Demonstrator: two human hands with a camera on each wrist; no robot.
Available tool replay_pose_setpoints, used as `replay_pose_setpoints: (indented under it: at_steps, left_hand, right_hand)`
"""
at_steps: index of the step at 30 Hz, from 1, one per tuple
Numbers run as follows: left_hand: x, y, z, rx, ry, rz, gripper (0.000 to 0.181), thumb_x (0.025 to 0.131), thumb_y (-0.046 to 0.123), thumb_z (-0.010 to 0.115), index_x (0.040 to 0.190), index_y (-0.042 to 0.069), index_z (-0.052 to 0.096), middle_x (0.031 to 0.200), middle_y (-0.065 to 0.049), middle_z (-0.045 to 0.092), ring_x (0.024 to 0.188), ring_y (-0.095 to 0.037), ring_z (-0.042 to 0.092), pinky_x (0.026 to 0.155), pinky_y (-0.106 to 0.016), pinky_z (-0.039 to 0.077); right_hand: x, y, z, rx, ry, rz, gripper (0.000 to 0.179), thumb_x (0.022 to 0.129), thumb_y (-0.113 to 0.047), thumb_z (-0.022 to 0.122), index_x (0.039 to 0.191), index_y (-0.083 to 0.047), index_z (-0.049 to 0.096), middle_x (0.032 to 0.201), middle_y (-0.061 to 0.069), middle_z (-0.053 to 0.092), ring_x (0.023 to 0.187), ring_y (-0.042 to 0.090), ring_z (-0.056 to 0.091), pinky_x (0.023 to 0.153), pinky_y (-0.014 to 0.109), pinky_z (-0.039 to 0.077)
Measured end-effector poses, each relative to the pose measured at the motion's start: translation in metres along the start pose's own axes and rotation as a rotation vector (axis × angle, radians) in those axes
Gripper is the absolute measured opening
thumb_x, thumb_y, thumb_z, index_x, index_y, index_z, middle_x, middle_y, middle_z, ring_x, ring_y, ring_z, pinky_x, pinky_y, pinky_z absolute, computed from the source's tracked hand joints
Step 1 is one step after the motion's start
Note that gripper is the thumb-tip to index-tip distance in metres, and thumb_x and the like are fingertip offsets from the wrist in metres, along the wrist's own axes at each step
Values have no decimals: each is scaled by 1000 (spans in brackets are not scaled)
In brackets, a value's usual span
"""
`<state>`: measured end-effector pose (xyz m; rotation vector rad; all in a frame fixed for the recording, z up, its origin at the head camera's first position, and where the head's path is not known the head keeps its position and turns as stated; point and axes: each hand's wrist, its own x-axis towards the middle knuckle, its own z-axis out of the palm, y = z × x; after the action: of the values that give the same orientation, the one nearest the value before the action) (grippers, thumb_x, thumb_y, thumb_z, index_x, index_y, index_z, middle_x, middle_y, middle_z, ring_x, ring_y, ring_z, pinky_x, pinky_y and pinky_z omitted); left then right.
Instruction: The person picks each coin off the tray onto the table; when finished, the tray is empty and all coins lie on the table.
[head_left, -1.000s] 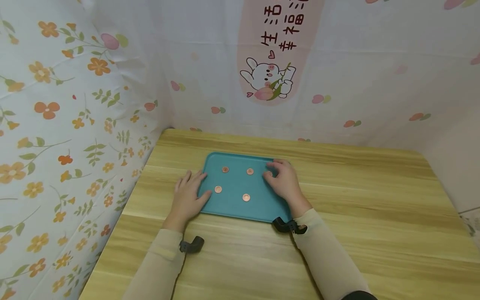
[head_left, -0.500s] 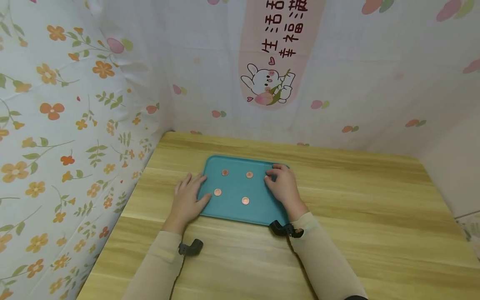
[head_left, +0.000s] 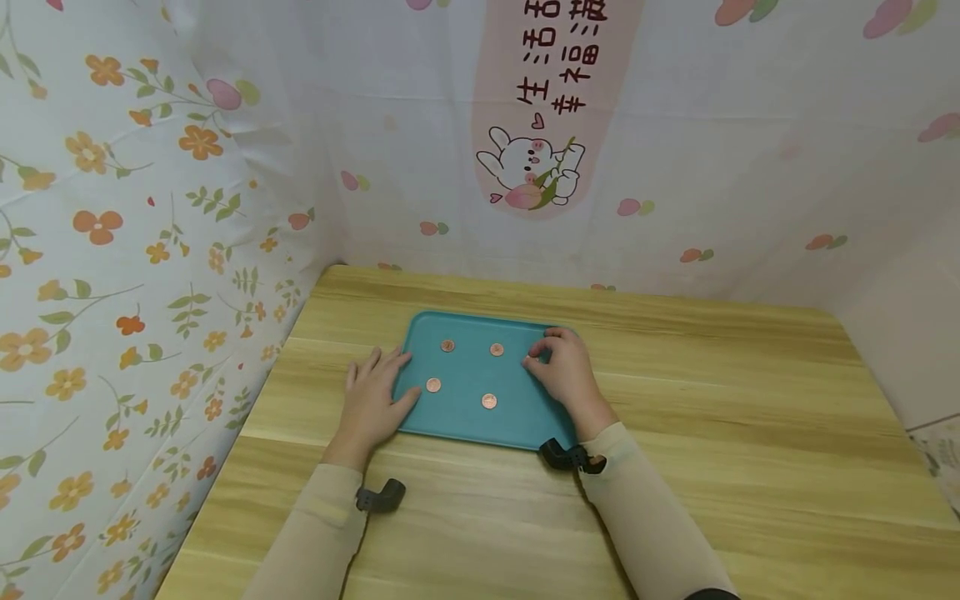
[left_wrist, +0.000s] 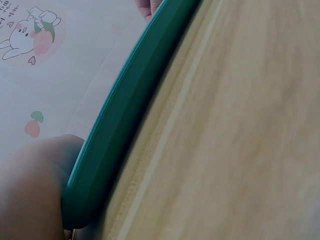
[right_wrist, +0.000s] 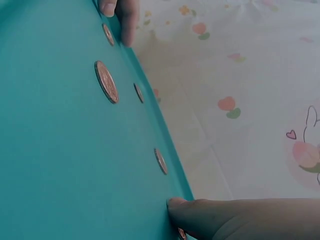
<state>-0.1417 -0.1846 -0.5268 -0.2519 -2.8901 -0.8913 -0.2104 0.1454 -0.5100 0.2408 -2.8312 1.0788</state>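
A teal tray (head_left: 457, 421) lies on the wooden table with several copper-coloured coins spread over it, among them one coin (head_left: 489, 401) near the front and another coin (head_left: 497, 349) farther back. My left hand (head_left: 372, 406) rests at the tray's left edge, fingers spread and thumb over the rim. At the tray's right side, my right hand (head_left: 567, 375) pinches a coin (right_wrist: 182, 233) between thumb and index finger; the fingers hide most of it. In the right wrist view, the other coins lie flat, and the left fingertips (right_wrist: 108, 7) show beyond them.
The wooden table (head_left: 712, 417) extends right and in front of the tray. A patterned cloth (head_left: 405, 150) hangs behind the table, and a floral cloth (head_left: 150, 300) hangs along its left side. Black wrist mounts (head_left: 382, 497) stick out from both sleeves.
My right thumb and index finger have closed together on a coin, and the right hand has shifted slightly. The left hand keeps its place on the tray. The head view has tilted slightly.
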Motion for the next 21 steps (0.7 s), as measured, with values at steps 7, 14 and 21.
replay_pose_setpoints:
  at_steps: [7,14,21]
  left_hand:
    - [0,1,0,2,-2,-3,63,100,35,70,156,9,55,165,-14,45,159,-45,24,125,-72,2]
    - [0,1,1,3,2,-2,63,100,34,71,155,8,56,165,-15,45,158,-46,25,124,-72,2]
    - [0,1,0,3,11,6,62,100,33,72,154,8,57,165,-16,46,157,-47,26,124,-73,3]
  right_hand:
    - [-1,0,-1,-6,-29,-32,20,89,-18,88,88,-1,79,140,30,59,136,49,50,114,61,41]
    - [-2,2,-4,-33,-91,-54,19,91,-19,83,94,-2,79,147,30,54,141,50,44,116,62,37]
    - [-2,3,-8,-28,-133,-58,18,92,-19,84,97,-3,78,150,30,51,144,50,42,118,63,34]
